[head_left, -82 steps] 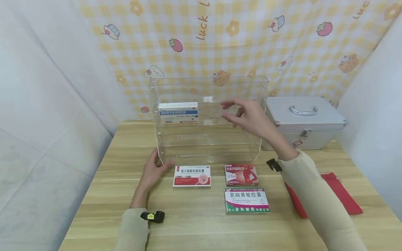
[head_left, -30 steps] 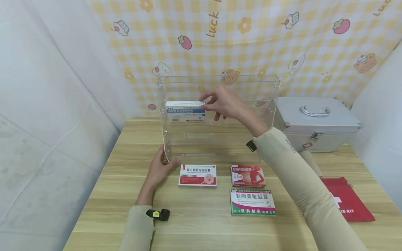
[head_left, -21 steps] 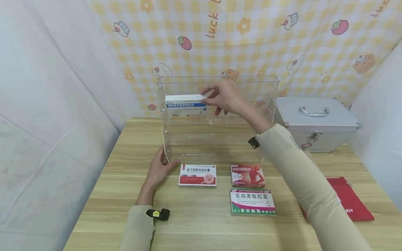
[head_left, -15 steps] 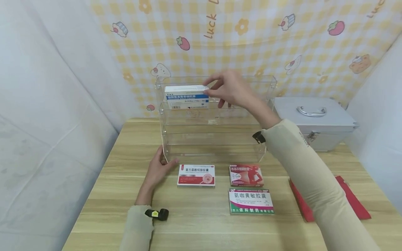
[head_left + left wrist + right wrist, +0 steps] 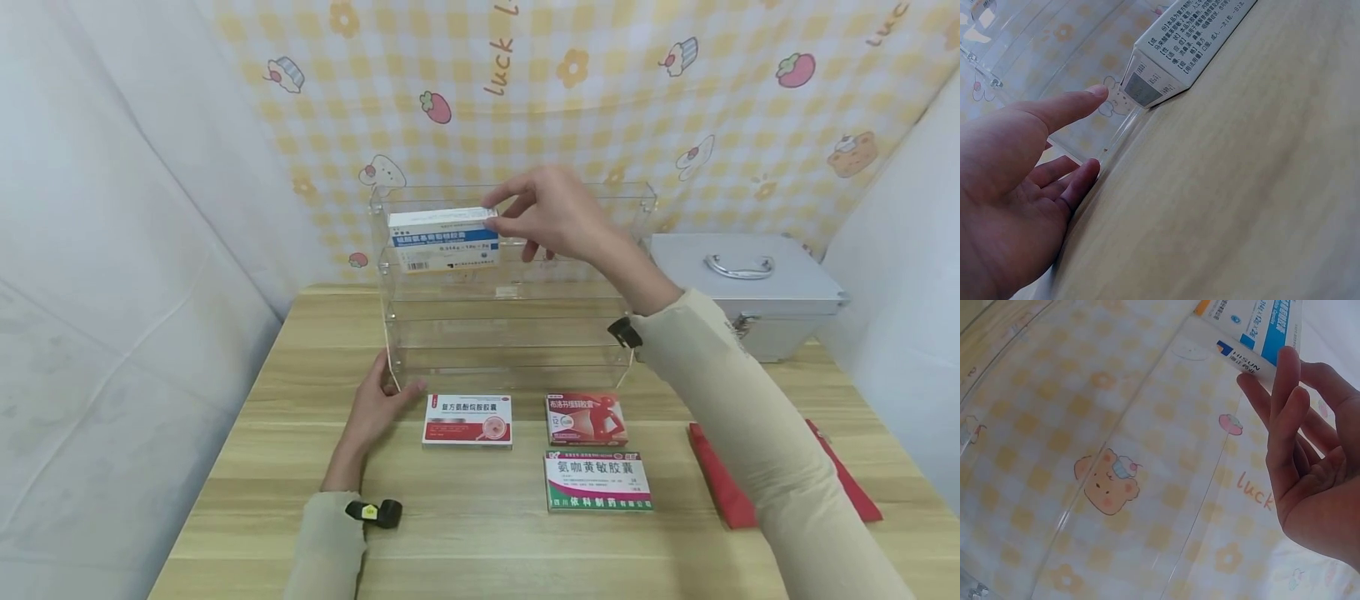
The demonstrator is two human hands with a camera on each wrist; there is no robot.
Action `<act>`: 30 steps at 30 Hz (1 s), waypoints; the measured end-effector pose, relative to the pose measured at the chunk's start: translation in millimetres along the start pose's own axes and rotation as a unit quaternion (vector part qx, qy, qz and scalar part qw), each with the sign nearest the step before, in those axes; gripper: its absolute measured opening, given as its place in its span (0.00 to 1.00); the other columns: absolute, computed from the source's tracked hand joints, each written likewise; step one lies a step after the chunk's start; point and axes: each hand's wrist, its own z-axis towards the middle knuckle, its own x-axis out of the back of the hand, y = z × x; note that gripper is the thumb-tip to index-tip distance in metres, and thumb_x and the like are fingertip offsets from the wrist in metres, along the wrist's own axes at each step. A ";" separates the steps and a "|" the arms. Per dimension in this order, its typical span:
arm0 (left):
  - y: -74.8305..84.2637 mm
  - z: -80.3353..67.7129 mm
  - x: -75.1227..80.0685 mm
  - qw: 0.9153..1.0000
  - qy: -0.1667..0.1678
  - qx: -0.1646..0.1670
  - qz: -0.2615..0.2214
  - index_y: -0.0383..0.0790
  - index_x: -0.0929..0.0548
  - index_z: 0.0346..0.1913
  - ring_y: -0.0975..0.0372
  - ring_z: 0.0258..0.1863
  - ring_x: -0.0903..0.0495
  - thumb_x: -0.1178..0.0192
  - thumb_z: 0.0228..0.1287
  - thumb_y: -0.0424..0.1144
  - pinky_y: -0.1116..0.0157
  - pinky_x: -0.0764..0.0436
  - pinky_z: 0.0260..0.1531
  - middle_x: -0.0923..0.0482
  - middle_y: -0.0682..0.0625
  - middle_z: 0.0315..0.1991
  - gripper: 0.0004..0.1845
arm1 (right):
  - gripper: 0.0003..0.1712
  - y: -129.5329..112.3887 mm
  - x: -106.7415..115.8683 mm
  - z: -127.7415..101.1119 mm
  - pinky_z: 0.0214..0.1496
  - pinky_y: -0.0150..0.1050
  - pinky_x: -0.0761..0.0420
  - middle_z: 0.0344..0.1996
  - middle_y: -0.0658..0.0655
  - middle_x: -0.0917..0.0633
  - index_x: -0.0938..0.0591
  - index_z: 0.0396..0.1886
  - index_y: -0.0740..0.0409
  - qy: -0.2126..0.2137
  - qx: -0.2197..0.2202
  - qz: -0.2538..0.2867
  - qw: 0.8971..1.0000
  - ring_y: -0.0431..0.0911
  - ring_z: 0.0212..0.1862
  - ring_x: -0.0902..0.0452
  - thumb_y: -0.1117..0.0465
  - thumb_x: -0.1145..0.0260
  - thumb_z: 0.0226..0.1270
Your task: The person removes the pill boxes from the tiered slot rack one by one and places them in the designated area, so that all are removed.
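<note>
My right hand [image 5: 558, 212] pinches the right end of a white and blue medicine box [image 5: 444, 242] between thumb and fingers. The box is slightly tilted in front of the upper tiers of a clear tiered rack [image 5: 510, 333]. In the right wrist view, the box's end [image 5: 1235, 353] shows beside the fingertips. My left hand [image 5: 375, 404] holds the rack's lower left corner, thumb in front and fingers at the side. In the left wrist view, the left hand's thumb [image 5: 1072, 109] points toward a white box [image 5: 1175, 47] on the table.
A white and red medicine box [image 5: 467, 421], a red one [image 5: 587, 418] and a green and white one [image 5: 598, 482] lie before the rack. At right are a silver case [image 5: 750, 275] and a red pouch [image 5: 723, 479], partly behind my sleeve. A checked cloth [image 5: 465, 50] hangs behind.
My right hand came left to the white and blue box, took hold of its right end and lifted it from its tier; its lower edge now tilts slightly. My left hand stayed at the rack.
</note>
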 end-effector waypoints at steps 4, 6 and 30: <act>10.8 -4.8 0.6 1.000 -0.003 -0.005 0.005 0.44 0.43 0.76 0.47 0.47 0.19 0.32 0.62 0.36 0.59 0.19 0.40 0.28 0.34 0.62 0.43 | 0.13 4.1 -3.6 -9.0 0.17 0.47 0.21 0.31 0.49 0.12 0.13 0.47 0.43 -0.023 0.005 0.026 0.999 0.51 0.19 0.18 0.49 0.29 0.64; 12.0 -5.9 1.1 1.000 -0.003 -0.004 0.007 0.45 0.43 0.76 0.47 0.47 0.19 0.31 0.62 0.36 0.59 0.19 0.40 0.29 0.34 0.63 0.43 | 0.13 7.9 -7.2 -13.4 0.16 0.44 0.22 0.31 0.49 0.12 0.13 0.47 0.44 -0.048 -0.002 0.047 0.998 0.53 0.20 0.17 0.49 0.29 0.64; -27.9 12.2 -0.8 0.999 0.014 -0.003 0.035 0.57 0.45 0.77 0.48 0.48 0.20 0.34 0.61 0.31 0.55 0.19 0.43 0.30 0.41 0.66 0.46 | 0.17 66.2 -61.8 -55.7 0.14 0.37 0.26 0.36 0.57 0.12 0.15 0.52 0.51 -0.214 -0.022 0.193 0.957 0.54 0.17 0.23 0.51 0.31 0.67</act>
